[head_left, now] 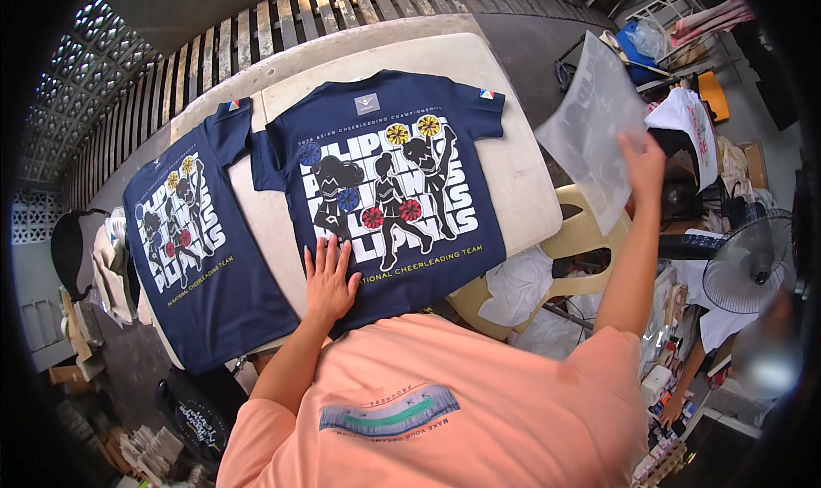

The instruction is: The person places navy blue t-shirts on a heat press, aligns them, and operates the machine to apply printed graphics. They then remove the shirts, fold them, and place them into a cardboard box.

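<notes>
A navy printed T-shirt (462, 223) with cheerleader figures lies spread on a white folding table (534, 210), and a similar navy shirt (209, 317) lies to its left. My left hand (329, 278) rests flat on the lower left of the middle shirt, fingers stretched out. My right hand (640, 167) grips a translucent film sheet (581, 129), raised at the right beyond the shirt's sleeve.
A cream plastic chair (590, 274) with crumpled white material stands under the table's right edge. A fan (759, 266) and cluttered goods fill the right. Another person's hand (671, 407) shows at lower right. A slatted wooden structure (256, 35) runs behind the table.
</notes>
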The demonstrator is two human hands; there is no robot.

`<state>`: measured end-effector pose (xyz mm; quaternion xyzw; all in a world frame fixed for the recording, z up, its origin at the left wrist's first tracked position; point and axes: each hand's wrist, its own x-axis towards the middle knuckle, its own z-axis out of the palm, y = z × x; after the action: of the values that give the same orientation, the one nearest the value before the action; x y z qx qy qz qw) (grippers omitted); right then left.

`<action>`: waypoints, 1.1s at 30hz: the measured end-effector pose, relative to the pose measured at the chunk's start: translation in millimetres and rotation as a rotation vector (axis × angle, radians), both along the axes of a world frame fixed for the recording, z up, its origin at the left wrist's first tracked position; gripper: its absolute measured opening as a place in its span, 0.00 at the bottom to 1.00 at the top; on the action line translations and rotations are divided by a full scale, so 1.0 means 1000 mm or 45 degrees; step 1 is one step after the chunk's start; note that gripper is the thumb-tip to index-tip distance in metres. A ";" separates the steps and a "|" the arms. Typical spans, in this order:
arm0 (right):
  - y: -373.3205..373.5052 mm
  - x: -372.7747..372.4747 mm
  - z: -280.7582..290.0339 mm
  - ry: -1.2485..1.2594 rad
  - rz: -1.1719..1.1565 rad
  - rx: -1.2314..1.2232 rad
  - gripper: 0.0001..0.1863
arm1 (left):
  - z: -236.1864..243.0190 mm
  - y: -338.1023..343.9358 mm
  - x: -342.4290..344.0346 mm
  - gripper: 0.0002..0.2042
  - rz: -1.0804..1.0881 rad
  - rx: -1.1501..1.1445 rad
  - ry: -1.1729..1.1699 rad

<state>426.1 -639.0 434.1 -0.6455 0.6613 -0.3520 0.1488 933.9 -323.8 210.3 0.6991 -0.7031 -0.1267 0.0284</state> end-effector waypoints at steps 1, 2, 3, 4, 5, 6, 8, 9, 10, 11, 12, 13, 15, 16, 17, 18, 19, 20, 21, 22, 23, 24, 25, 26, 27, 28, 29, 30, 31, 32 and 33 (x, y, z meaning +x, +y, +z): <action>0.015 0.022 -0.003 0.165 0.118 0.044 0.12 | 0.000 0.002 -0.002 0.35 -0.003 -0.002 0.007; 0.034 0.053 -0.015 0.386 0.268 0.004 0.10 | 0.004 0.004 -0.004 0.35 0.004 0.000 0.033; 0.053 0.074 -0.050 0.351 0.290 0.026 0.08 | 0.004 0.006 -0.003 0.34 -0.003 0.004 0.056; 0.075 0.098 -0.081 0.354 0.340 0.069 0.08 | 0.005 0.008 -0.004 0.34 0.000 0.005 0.083; 0.099 0.133 -0.092 0.348 0.399 0.203 0.09 | 0.005 0.010 -0.005 0.34 0.017 0.007 0.107; 0.126 0.168 -0.097 0.334 0.353 0.421 0.10 | 0.008 0.011 -0.006 0.33 0.034 -0.049 0.106; 0.161 0.207 -0.127 0.298 0.551 0.444 0.07 | 0.012 0.002 -0.004 0.31 0.148 -0.041 0.241; 0.178 0.234 -0.126 0.284 0.603 0.584 0.07 | 0.013 -0.001 0.001 0.30 0.205 -0.029 0.302; 0.193 0.248 -0.147 0.200 0.777 0.607 0.10 | 0.013 -0.006 0.004 0.27 0.345 -0.140 0.423; 0.201 0.263 -0.148 0.143 0.975 0.782 0.17 | 0.010 -0.014 0.010 0.27 0.387 -0.245 0.435; 0.197 0.276 -0.142 0.204 1.175 0.904 0.19 | 0.007 -0.025 0.015 0.27 0.379 -0.315 0.395; 0.190 0.288 -0.136 0.266 1.366 1.022 0.21 | 0.007 -0.039 0.018 0.28 0.362 -0.386 0.356; 0.140 0.323 -0.137 0.255 1.391 1.064 0.19 | 0.003 -0.059 0.026 0.30 0.305 -0.359 0.303; 0.114 0.337 -0.148 0.281 1.235 0.816 0.17 | -0.003 -0.061 0.028 0.31 0.249 -0.301 0.194; 0.084 0.349 -0.170 0.302 1.072 0.569 0.16 | -0.008 -0.064 0.030 0.31 0.188 -0.244 0.091; 0.044 0.355 -0.203 0.286 1.019 0.304 0.11 | -0.009 -0.066 0.029 0.32 0.192 -0.248 0.114; 0.016 0.368 -0.202 0.316 0.928 0.274 0.07 | -0.008 -0.066 0.029 0.33 0.211 -0.248 0.136; -0.011 0.376 -0.213 0.341 0.938 0.062 0.06 | -0.006 -0.067 0.029 0.33 0.222 -0.247 0.159; -0.030 0.382 -0.227 0.361 0.943 -0.140 0.06 | -0.005 -0.065 0.030 0.33 0.220 -0.238 0.159; -0.043 0.389 -0.233 0.387 1.009 -0.234 0.06 | -0.005 -0.066 0.031 0.33 0.223 -0.229 0.158; -0.055 0.395 -0.239 0.412 1.073 -0.330 0.05 | -0.005 -0.067 0.032 0.34 0.222 -0.220 0.158; -0.063 0.400 -0.243 0.432 1.137 -0.425 0.05 | -0.005 -0.068 0.032 0.33 0.232 -0.219 0.170; -0.069 0.405 -0.245 0.472 1.182 -0.417 0.06 | -0.006 -0.067 0.033 0.33 0.239 -0.216 0.182; -0.073 0.407 -0.247 0.513 1.223 -0.408 0.06 | -0.006 -0.067 0.034 0.33 0.243 -0.214 0.195; -0.076 0.410 -0.246 0.552 1.264 -0.402 0.07 | -0.007 -0.068 0.035 0.33 0.247 -0.210 0.202; -0.077 0.412 -0.243 0.630 1.291 -0.387 0.09 | -0.007 -0.067 0.036 0.33 0.252 -0.206 0.206; -0.078 0.413 -0.240 0.666 1.345 -0.404 0.10 | -0.007 -0.066 0.036 0.33 0.255 -0.202 0.211; -0.081 0.415 -0.237 0.700 1.396 -0.428 0.11 | -0.006 -0.068 0.037 0.33 0.261 -0.190 0.207; -0.082 0.417 -0.234 0.734 1.445 -0.452 0.12 | -0.007 -0.069 0.038 0.33 0.265 -0.186 0.214; -0.082 0.417 -0.232 0.793 1.481 -0.482 0.13 | -0.007 -0.068 0.037 0.33 0.268 -0.183 0.222; -0.083 0.416 -0.232 0.778 1.482 -0.461 0.13 | -0.007 -0.069 0.038 0.33 0.267 -0.182 0.228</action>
<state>842.3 -721.6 202.3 -0.9812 0.1494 -0.1218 0.0103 971.9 -392.3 203.0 0.7507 -0.6283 -0.1346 0.1537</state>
